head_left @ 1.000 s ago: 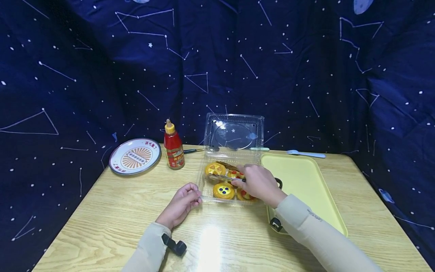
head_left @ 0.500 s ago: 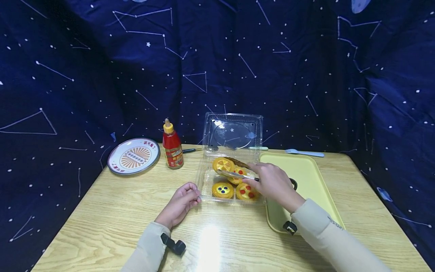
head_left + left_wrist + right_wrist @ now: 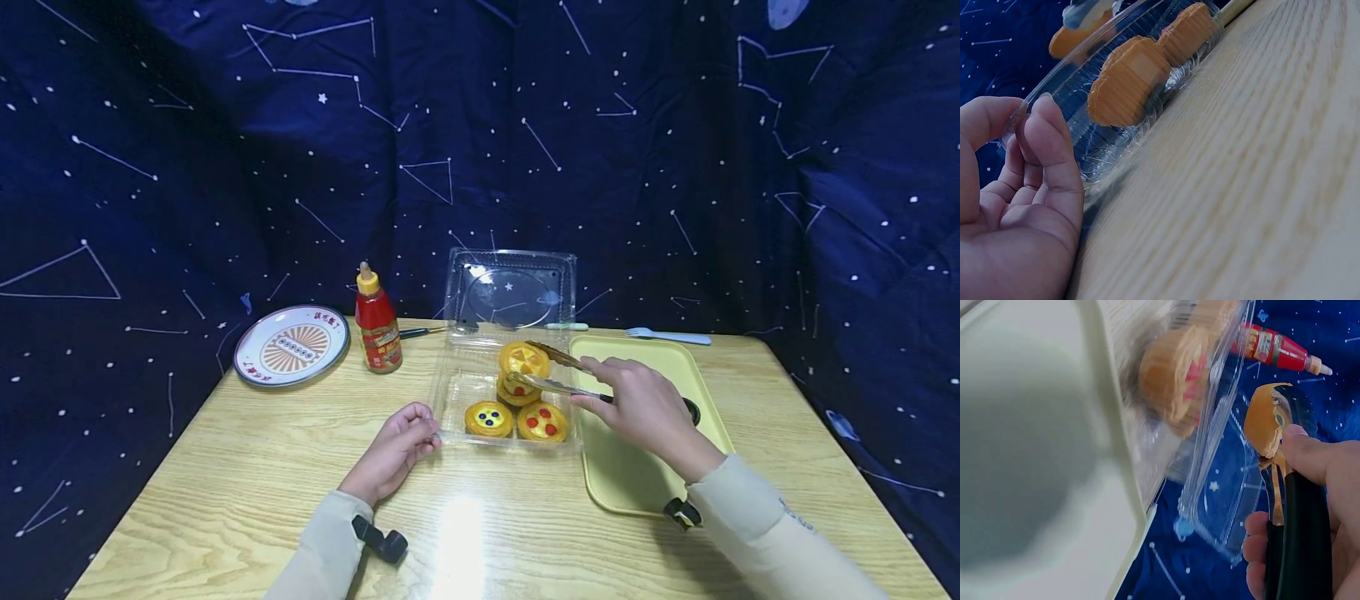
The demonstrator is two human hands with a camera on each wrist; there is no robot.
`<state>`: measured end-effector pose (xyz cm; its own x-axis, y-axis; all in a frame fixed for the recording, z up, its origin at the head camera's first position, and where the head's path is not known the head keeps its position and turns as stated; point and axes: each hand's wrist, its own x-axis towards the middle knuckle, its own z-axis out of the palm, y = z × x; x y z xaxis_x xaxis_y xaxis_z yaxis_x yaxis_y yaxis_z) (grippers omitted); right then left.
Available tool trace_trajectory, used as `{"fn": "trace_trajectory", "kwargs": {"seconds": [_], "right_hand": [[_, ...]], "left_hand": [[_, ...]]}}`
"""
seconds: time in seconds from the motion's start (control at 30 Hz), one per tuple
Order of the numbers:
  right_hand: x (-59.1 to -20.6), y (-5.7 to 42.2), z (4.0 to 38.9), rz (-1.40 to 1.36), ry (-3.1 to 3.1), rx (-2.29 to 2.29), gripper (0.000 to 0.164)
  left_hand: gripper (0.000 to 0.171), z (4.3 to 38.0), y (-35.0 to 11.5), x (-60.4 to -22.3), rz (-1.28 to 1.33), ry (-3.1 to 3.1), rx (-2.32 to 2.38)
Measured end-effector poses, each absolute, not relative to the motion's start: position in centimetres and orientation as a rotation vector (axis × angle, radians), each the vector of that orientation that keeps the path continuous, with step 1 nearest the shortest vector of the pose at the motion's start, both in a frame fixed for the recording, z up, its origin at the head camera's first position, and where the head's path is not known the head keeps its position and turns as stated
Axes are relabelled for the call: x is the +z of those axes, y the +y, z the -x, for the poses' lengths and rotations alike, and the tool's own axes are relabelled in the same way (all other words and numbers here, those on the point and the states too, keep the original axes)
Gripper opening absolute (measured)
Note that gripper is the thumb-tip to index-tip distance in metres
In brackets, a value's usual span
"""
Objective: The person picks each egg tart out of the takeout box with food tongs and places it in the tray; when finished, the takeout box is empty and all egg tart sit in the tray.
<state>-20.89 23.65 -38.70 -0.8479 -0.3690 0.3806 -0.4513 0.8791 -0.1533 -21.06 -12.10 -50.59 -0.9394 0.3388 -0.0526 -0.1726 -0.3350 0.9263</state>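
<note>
My left hand [image 3: 396, 450] pinches the front left corner of an open clear plastic box [image 3: 459, 392] between thumb and fingers. My right hand [image 3: 647, 408] grips black-handled tongs [image 3: 1304, 540]. Their metal jaws hold an egg tart [image 3: 523, 358] with orange wedge-shaped topping, raised above the right part of the box. Below it, partly covered by the tongs, sits a tart with red topping [image 3: 519, 395]. Along the front of the box lie a tart with blue dots [image 3: 489, 419] and another with red dots [image 3: 543, 422].
A pale yellow tray [image 3: 630, 487] lies right of the box, under my right forearm. Left of the box stand a red sauce bottle [image 3: 379, 333] and a patterned plate [image 3: 255, 358]. A blue fork [image 3: 671, 336], a green handle [image 3: 567, 326] and a thin brush [image 3: 422, 332] lie behind.
My right hand has moved right, and the tongs have lifted the wedge-topped tart from the back left of the box toward its right side. My left hand stays at the corner.
</note>
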Motion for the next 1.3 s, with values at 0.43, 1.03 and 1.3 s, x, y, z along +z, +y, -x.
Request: {"fn": "trace_trajectory", "kwargs": {"seconds": [0.43,1.03,1.3], "right_hand": [[-38.2,29.2,19.7,-0.542,-2.606,0.305,0.056],[-40.9,34.7,21.5,-0.402,-2.756,0.223,0.056],[-41.6,34.6,23.0,-0.37,-2.882,0.193,0.053]], "left_hand": [[0.009,21.1,-12.2,-50.4,-0.243,1.592,2.329],[0.013,21.0,-12.2,-50.5,-0.229,1.565,2.342],[0.009,21.0,-12.2,-50.4,-0.247,1.567,2.343]]}}
